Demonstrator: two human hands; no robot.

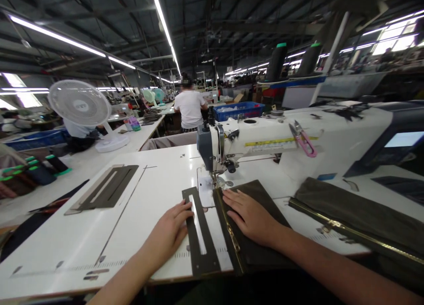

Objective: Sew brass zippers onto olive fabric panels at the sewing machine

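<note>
My left hand has its fingers bent together over the left edge of a dark olive slotted fabric panel. White tabletop shows through the panel's long slot. To the right of it lies a dark olive fabric piece with a brass zipper along its left edge. My right hand rests flat on that piece, fingers stretched toward the needle area of a white sewing machine. A narrow gap separates the slotted panel from the zipper tape. My left thumb is mostly hidden.
More slotted panels lie stacked on the table at left. Another zippered fabric piece is at right. Pink-handled thread snips sit on the machine arm. A white fan, thread cones, a blue crate and a seated person are beyond.
</note>
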